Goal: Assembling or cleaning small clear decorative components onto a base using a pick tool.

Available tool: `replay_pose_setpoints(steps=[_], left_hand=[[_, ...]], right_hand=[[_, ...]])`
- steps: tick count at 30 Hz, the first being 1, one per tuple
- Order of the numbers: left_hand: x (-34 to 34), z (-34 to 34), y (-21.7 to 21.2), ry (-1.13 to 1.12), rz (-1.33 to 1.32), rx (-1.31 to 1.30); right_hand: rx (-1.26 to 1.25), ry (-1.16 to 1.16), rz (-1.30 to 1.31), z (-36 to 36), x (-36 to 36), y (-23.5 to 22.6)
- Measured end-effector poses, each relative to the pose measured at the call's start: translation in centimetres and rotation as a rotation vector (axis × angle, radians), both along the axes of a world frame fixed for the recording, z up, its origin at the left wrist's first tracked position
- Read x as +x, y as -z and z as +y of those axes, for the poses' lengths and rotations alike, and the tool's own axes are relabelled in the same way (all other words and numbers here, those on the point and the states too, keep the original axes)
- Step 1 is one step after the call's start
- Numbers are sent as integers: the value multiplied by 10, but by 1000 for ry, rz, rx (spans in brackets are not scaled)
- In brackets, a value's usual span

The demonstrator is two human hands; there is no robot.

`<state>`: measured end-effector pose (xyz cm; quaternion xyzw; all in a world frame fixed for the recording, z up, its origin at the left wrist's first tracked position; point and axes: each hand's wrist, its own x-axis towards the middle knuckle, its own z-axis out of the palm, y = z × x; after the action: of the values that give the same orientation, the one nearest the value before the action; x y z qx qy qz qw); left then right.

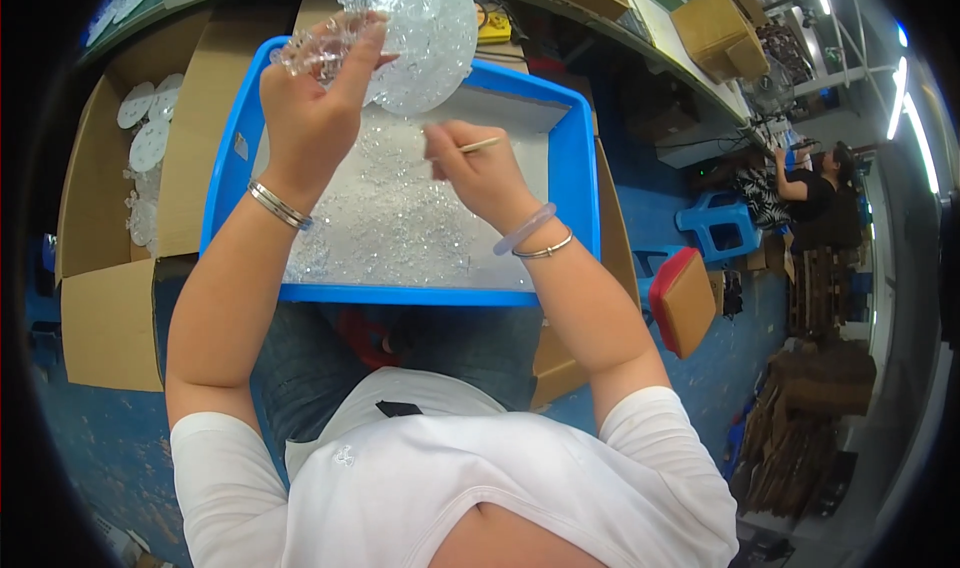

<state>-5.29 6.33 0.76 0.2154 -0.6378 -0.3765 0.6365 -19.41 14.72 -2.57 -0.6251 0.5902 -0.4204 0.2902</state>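
My left hand (318,113) is raised over the far left part of a blue tray (590,198). Its fingers are closed on a round clear plastic disc (428,43) with knobbly clear parts along its left side. Below and right of the disc is my right hand (480,173), closed around a thin pale stick (480,146). The stick's working end is hidden by blurred fingers. Small clear glittering pieces (390,233) lie scattered over the tray's whitish bottom, beneath both hands.
At left, an open cardboard box (210,138) contains several clear discs (150,143). A workbench (560,3) runs across the far side, with a yellow object (495,25) near it. Rightward are a blue stool (718,228), a red-edged seat (683,303), stacked cardboard (800,428) and another person (810,188).
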Motion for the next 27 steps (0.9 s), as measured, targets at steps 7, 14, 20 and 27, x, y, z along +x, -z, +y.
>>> replay_pose_setpoints(steps=[7,14,20,27], left_hand=[[8,-12,0,134,-16,97],[52,-15,-43,327,44,778],[119,-12,0,170,-518,635],[131,15,-14,188,-149,756]], right_hand=[[-242,321,-353,-9,-26,1],[103,318,-197,5,-41,-41],[263,609,559,70,-87,-32],[35,644,526,104,-86,-27]])
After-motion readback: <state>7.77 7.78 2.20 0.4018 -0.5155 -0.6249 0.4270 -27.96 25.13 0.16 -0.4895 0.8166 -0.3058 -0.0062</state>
